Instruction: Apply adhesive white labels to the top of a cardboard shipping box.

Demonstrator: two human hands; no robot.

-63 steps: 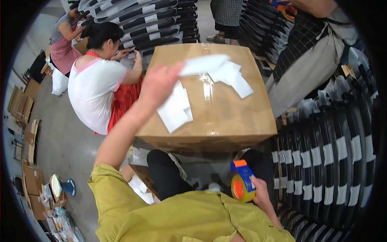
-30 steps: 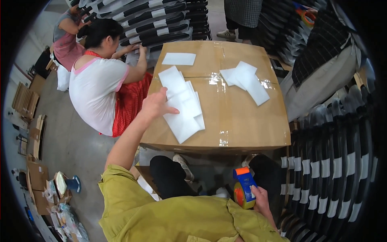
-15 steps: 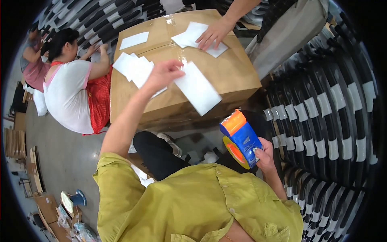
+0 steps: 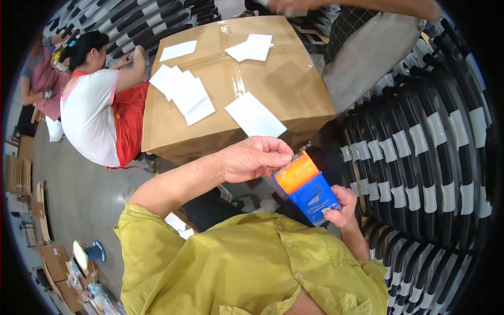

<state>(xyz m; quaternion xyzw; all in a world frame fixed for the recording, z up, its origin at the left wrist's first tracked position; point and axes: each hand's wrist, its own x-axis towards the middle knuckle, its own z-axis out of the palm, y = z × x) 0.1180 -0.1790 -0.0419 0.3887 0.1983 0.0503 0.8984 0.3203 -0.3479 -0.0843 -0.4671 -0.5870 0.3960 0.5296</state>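
Observation:
My right hand (image 4: 344, 209) grips a blue and orange tape dispenser (image 4: 314, 202) by its lower end, in front of my chest. At the dispenser's toothed edge, the thumb and fingers of my left hand (image 4: 257, 159) are pinched together. Any tape end between them is too small to make out. Just beyond my left hand, a white sheet (image 4: 255, 115) lies at the near edge of a cardboard box (image 4: 278, 86). Several overlapping white sheets (image 4: 184, 94) rest on the box's left side.
More white sheets (image 4: 252, 48) and a single one (image 4: 178, 50) lie farther back on the box. A co-worker's blurred hand (image 4: 294, 5) reaches in at the top. Another person (image 4: 92, 105) sits at left. Stacked black curved tubes with white wraps (image 4: 420, 152) stand close on my right.
My left hand has come back from the white sheet to the dispenser's toothed edge. The dispenser has turned and shifted slightly. The co-worker's hand has lifted off the far sheets.

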